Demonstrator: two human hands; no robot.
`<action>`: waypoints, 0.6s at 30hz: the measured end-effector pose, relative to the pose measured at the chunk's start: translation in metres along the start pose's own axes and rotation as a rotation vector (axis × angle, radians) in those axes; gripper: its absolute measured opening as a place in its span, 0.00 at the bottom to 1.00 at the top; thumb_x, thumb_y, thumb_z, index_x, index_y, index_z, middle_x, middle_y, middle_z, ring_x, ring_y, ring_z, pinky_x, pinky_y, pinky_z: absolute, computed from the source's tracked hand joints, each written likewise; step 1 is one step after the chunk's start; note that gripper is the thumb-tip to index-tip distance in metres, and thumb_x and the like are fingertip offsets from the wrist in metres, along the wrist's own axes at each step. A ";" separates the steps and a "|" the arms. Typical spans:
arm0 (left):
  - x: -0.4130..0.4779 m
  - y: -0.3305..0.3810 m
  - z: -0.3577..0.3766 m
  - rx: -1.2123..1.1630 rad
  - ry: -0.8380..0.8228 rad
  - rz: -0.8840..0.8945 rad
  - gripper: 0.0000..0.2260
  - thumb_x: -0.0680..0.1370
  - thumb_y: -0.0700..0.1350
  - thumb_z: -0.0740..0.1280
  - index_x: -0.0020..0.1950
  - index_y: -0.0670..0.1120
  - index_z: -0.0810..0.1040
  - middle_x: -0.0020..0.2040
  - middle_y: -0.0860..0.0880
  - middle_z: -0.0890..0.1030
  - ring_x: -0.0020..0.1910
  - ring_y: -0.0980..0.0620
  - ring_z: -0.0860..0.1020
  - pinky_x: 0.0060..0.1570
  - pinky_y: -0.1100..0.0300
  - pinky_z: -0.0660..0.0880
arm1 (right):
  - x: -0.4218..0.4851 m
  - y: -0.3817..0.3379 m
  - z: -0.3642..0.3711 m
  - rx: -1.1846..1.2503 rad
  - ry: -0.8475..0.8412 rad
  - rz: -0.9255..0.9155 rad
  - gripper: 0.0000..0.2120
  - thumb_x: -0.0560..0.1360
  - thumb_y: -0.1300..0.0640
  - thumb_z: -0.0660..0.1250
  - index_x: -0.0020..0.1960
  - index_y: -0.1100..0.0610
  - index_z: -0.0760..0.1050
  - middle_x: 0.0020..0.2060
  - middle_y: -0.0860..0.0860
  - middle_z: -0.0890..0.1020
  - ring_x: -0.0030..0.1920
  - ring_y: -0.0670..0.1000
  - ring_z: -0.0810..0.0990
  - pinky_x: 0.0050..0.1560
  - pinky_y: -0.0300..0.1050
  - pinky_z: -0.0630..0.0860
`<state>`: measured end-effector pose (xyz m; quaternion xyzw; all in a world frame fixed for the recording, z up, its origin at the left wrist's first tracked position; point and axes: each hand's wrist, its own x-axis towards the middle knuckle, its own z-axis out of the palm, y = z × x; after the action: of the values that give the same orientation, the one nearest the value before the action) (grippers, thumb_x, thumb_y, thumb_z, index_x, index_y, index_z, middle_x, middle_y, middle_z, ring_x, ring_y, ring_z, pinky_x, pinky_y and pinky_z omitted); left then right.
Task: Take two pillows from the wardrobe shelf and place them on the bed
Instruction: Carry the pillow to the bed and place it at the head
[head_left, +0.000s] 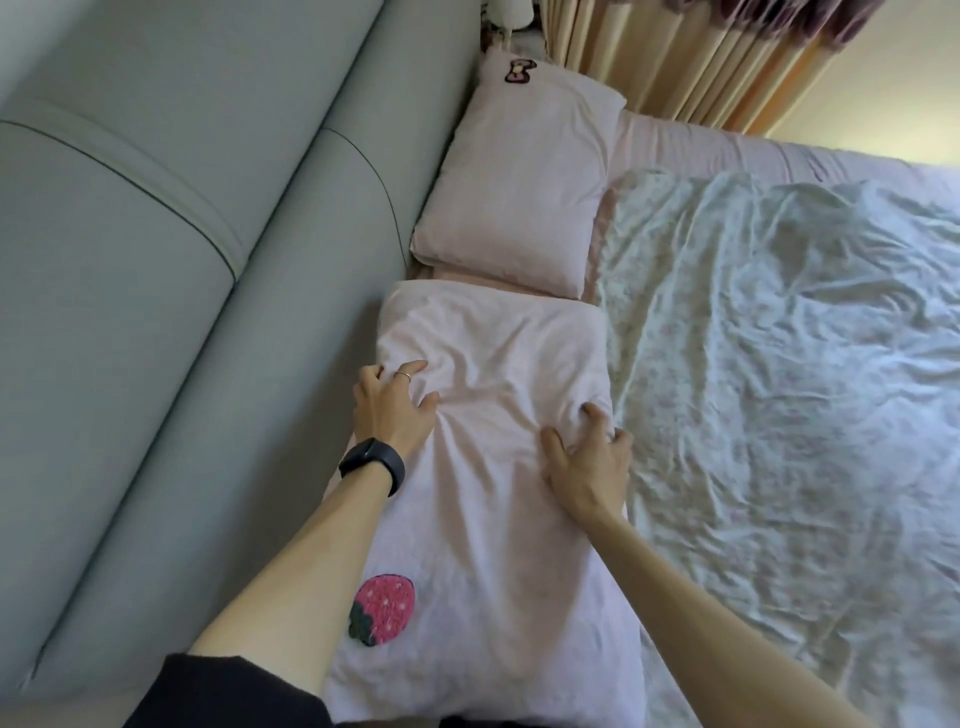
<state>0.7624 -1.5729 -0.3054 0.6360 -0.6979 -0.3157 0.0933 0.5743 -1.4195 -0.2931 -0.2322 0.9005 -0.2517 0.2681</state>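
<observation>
Two pale pink pillows lie end to end on the bed beside the grey headboard. The near pillow (493, 467) carries an embroidered strawberry near its lower left corner. My left hand (392, 410) grips its left edge, fingers bunching the fabric. On its right edge my right hand (587, 467) does the same, with the fingers curled into the cloth. The far pillow (519, 192), marked with a small bow, rests flat and touches nothing but the bed. The wardrobe is out of view.
A padded grey headboard (156, 286) runs along the left. A crumpled pale floral quilt (779, 389) covers the bed to the right of the pillows. Pleated cream curtains (675, 57) hang at the far side behind the bow pillow.
</observation>
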 end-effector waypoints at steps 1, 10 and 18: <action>0.013 -0.001 -0.002 -0.007 -0.012 0.010 0.22 0.77 0.53 0.69 0.71 0.58 0.73 0.70 0.44 0.64 0.69 0.41 0.64 0.65 0.52 0.68 | 0.008 -0.004 0.006 0.013 -0.008 0.013 0.28 0.71 0.35 0.65 0.68 0.39 0.61 0.60 0.53 0.67 0.61 0.62 0.74 0.58 0.51 0.70; 0.059 -0.037 0.026 0.066 -0.193 0.027 0.27 0.79 0.50 0.66 0.78 0.52 0.64 0.82 0.43 0.51 0.79 0.43 0.55 0.75 0.50 0.60 | 0.070 0.021 0.052 -0.324 -0.398 0.062 0.40 0.78 0.31 0.56 0.83 0.47 0.49 0.81 0.54 0.56 0.81 0.61 0.50 0.77 0.63 0.54; 0.068 -0.067 0.108 0.200 -0.247 0.078 0.30 0.81 0.61 0.59 0.81 0.55 0.54 0.83 0.46 0.48 0.81 0.46 0.45 0.78 0.45 0.48 | 0.084 0.038 0.104 -0.439 -0.358 -0.181 0.36 0.79 0.32 0.54 0.82 0.46 0.52 0.82 0.51 0.48 0.82 0.54 0.44 0.80 0.55 0.46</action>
<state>0.7486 -1.6020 -0.4464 0.5708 -0.7563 -0.3167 -0.0446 0.5630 -1.4704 -0.4213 -0.4047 0.8473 -0.0291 0.3426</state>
